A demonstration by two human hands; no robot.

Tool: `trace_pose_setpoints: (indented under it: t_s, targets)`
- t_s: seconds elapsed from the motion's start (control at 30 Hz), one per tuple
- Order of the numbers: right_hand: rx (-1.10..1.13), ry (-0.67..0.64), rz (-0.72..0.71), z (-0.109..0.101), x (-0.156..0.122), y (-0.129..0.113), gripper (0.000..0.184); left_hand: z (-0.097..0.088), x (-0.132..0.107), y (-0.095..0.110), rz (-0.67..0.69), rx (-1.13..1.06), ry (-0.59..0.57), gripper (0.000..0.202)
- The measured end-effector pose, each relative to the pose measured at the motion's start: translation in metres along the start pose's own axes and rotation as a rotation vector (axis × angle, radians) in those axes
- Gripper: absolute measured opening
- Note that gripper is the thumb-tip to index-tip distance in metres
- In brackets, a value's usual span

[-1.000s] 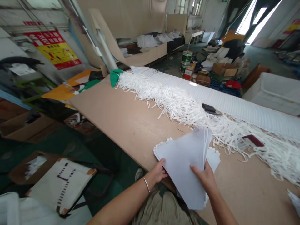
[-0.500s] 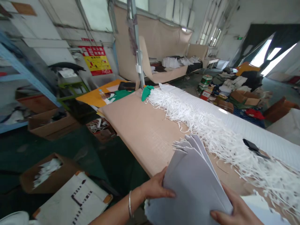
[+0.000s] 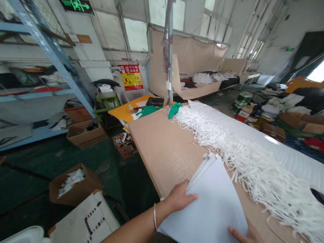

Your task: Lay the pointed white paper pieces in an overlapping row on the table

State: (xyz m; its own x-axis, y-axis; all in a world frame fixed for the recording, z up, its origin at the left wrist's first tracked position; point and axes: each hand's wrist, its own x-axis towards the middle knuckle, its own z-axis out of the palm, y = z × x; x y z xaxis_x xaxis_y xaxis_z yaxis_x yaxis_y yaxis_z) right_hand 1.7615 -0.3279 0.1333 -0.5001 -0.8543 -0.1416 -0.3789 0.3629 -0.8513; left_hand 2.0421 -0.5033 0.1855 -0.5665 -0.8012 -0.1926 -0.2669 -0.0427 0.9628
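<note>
A stack of white sheets [image 3: 210, 202], perhaps paper or thin fabric, lies tilted over the near edge of the brown-covered table [image 3: 162, 148]. My left hand [image 3: 181, 195] grips its left edge, thumb on top and fingers underneath. At the lower right, my right hand [image 3: 243, 234] holds the opposite edge, its thumb lying on the top sheet and its other fingers mostly hidden. The sheets' far corners fan slightly apart. Just beyond the stack runs a long heap of white strips [image 3: 243, 155], fringing a row of overlapping white sheets [image 3: 233, 125].
A green cloth [image 3: 174, 110] sits at the strips' far end, near a metal post [image 3: 170, 67]. A black object [image 3: 317, 195] rests among the strips at right. Cardboard boxes [image 3: 76, 199] and a white board [image 3: 83, 221] stand left, below the table. Blue shelving [image 3: 63, 74] rises behind.
The view has swung left, shifting the surroundings rightward. The stack has been tipped flatter, its top face turned upward and its fanned corners drawn closer together. Both hands keep their hold.
</note>
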Motion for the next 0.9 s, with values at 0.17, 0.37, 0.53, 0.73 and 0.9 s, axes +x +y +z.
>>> trace_pose_setpoints:
  t_s: [0.17, 0.37, 0.53, 0.73, 0.9]
  targets:
    - [0.060, 0.225, -0.171, 0.044, 0.023, -0.032, 0.064, 0.001, 0.055, 0.041, 0.235, 0.149, 0.119, 0.044]
    - [0.078, 0.279, -0.136, 0.115, 0.038, -0.030, 0.066, -0.033, 0.108, 0.021, 0.271, 0.041, 0.027, 0.054]
    - [0.127, 0.244, -0.038, 0.148, 0.066, 0.002, 0.082, -0.073, 0.157, -0.030, 0.112, -0.006, -0.110, 0.065]
    - [0.110, 0.391, 0.141, 0.159, 0.094, -0.025, 0.065, -0.082, 0.204, -0.040, 0.224, 0.125, -0.315, 0.053]
    - [0.116, 0.574, 0.268, 0.173, 0.103, -0.091, 0.055, -0.101, 0.222, -0.007, 0.235, 0.167, -0.296, 0.043]
